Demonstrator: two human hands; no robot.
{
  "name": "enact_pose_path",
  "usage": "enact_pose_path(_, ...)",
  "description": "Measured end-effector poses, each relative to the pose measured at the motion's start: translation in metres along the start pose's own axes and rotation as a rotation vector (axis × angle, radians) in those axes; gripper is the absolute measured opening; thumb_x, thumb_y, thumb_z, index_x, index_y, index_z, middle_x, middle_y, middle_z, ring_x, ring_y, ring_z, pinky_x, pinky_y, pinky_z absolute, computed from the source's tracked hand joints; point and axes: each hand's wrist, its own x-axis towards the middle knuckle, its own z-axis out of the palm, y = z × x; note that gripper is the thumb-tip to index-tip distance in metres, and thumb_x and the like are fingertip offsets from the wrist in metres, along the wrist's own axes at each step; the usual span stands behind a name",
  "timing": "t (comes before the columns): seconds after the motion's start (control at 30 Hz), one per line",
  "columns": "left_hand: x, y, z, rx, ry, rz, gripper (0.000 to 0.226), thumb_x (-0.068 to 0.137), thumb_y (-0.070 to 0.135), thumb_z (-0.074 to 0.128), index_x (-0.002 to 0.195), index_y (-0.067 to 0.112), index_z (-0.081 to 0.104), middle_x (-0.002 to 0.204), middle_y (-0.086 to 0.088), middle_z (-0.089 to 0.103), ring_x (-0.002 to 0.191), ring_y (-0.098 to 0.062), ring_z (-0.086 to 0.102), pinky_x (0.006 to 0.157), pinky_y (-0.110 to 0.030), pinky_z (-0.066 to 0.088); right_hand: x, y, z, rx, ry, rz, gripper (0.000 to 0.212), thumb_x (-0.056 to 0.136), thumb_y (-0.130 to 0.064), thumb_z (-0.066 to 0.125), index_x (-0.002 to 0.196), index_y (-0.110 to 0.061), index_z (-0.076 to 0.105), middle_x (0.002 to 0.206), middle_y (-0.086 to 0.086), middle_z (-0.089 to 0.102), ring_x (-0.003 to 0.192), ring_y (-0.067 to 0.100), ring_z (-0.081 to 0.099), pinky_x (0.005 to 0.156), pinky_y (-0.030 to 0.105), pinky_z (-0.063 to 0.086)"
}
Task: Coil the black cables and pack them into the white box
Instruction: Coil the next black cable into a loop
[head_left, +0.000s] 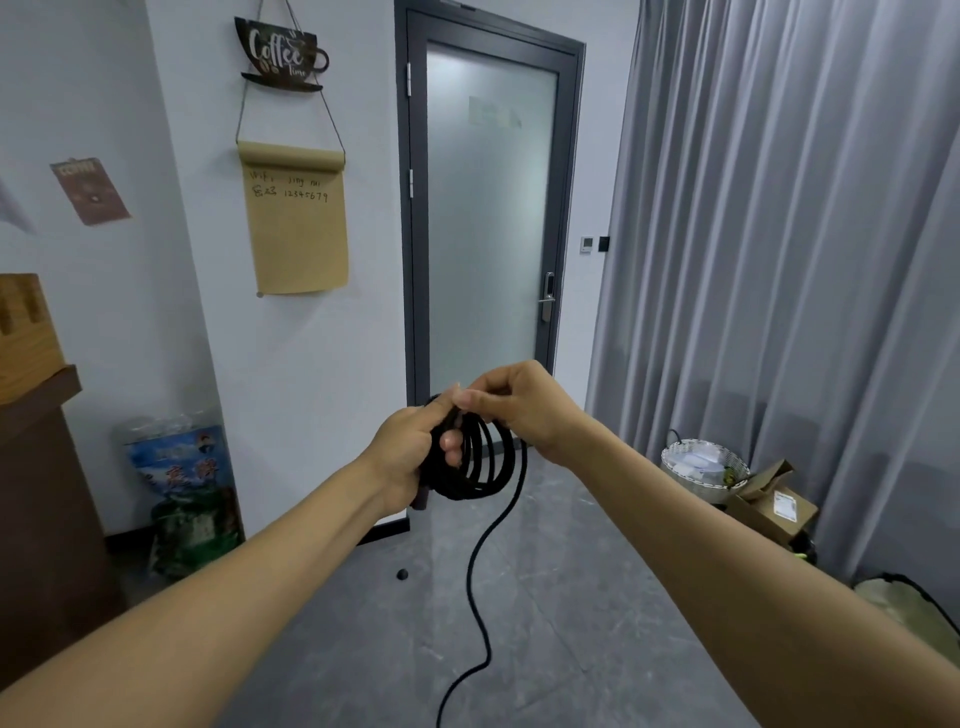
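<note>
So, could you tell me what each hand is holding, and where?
Left hand grips the black cable coil's side; right hand pinches its top loop.

Head view — forward, slightly downward

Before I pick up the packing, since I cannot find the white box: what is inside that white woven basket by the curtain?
The white woven basket holds pale, crumpled items, perhaps paper or plastic, too blurred to identify. A brown cardboard box beside it hides its lower right side. No white box shows.
</note>
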Motion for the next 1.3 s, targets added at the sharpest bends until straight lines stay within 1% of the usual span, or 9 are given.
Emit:
enact_pose_path(0.1,0.000,0.000,-0.002,0.003,-0.036,-0.047,0.040,0.092,0.047,0.050,0.069,0.014,0.048,0.043,0.007,0.036,0.039,-0.008,0.038,0.044,-0.016,0.036,0.001,0.004,-0.003,-0.002,0.048,0.028,0.020,0.078,-0.023,0.075,0.074,-0.004,0.068,0.065,-0.002,0.064,0.062,0.005,0.058,0.062,0.011,0.049)
enact_pose_path(0.27,-0.001,-0.004,-0.006,-0.012,-0.098,-0.082,0.037,0.085,0.046,0.057,0.065,0.016,0.051,0.044,0.008,0.036,0.039,-0.006,0.036,0.043,-0.015,0.036,0.004,0.015,-0.007,-0.026,0.080,0.116,0.030,0.072,-0.027,0.079,0.075,-0.001,0.066,0.050,-0.011,0.057,0.047,-0.002,0.049,0.055,0.014,0.042)
enact_pose_path(0.4,0.001,-0.008,-0.012,0.003,-0.108,-0.059,0.042,0.085,0.029,0.063,0.045,0.022,0.056,0.043,0.010,0.030,0.039,-0.006,0.031,0.043,-0.015,0.034,0.006,0.026,-0.014,-0.038,0.099,0.171,0.030,0.072,-0.036,0.078,0.069,-0.008,0.066,0.044,-0.012,0.049,0.049,0.010,0.034,0.051,0.024,0.030)
enact_pose_path(0.57,0.008,-0.011,-0.029,-0.018,-0.002,-0.065,0.050,0.089,0.022,0.062,0.040,0.021,0.057,0.044,0.010,0.029,0.037,-0.005,0.029,0.042,-0.015,0.035,0.002,0.047,-0.030,-0.096,0.159,0.228,0.032,0.079,-0.036,0.072,0.072,-0.005,0.068,0.058,0.001,0.052,0.054,0.013,0.038,0.052,0.025,0.033)
enact_pose_path(0.83,0.017,-0.011,-0.059,-0.003,0.125,-0.063,0.030,0.092,0.022,0.059,0.063,0.019,0.050,0.044,0.009,0.030,0.038,-0.005,0.031,0.047,-0.017,0.034,-0.007,0.076,-0.054,-0.122,0.261,0.310,0.034,0.083,-0.028,0.070,0.081,0.006,0.069,0.057,0.002,0.048,0.052,0.012,0.036,0.049,0.022,0.031)
enact_pose_path(0.97,0.023,-0.007,-0.077,-0.117,0.247,-0.053,0.024,0.092,0.020,0.058,0.069,0.017,0.050,0.041,0.010,0.033,0.034,-0.004,0.032,0.039,-0.014,0.036,-0.013,0.086,-0.067,-0.152,0.306,0.333,0.025,0.083,-0.027,0.070,0.064,-0.011,0.067,0.057,0.000,0.049,0.055,0.013,0.037,0.051,0.022,0.030)
enact_pose_path(1.07,0.028,-0.002,-0.096,-0.149,0.354,-0.020,0.022,0.091,0.019,0.060,0.072,0.017,0.050,0.039,0.011,0.036,0.033,-0.004,0.034,0.039,-0.013,0.036,-0.018,0.094,-0.082,-0.204,0.349,0.375,0.020,0.082,-0.026,0.072,0.071,-0.009,0.070,0.061,0.002,0.052,0.061,0.016,0.041,0.052,0.023,0.033)
enact_pose_path(1.2,0.037,-0.005,-0.092,0.020,0.418,0.068,0.024,0.090,0.021,0.063,0.069,0.016,0.050,0.041,0.010,0.040,0.041,-0.009,0.038,0.050,-0.023,0.039,-0.010,0.092,-0.081,-0.505,0.350,0.374,0.013,0.081,-0.024,0.073,0.077,-0.012,0.073,0.071,0.001,0.064,0.066,0.017,0.057,0.061,0.024,0.044)
enact_pose_path(1.3,0.042,-0.003,-0.071,0.127,0.466,0.179,0.026,0.090,0.023,0.063,0.069,0.013,0.052,0.048,0.004,0.046,0.048,-0.014,0.042,0.056,-0.028,0.041,-0.002,0.074,-0.064,-0.642,0.266,0.265,0.013,0.082,-0.021,0.071,0.077,-0.009,0.074,0.070,0.000,0.064,0.067,0.017,0.057,0.058,0.024,0.045)
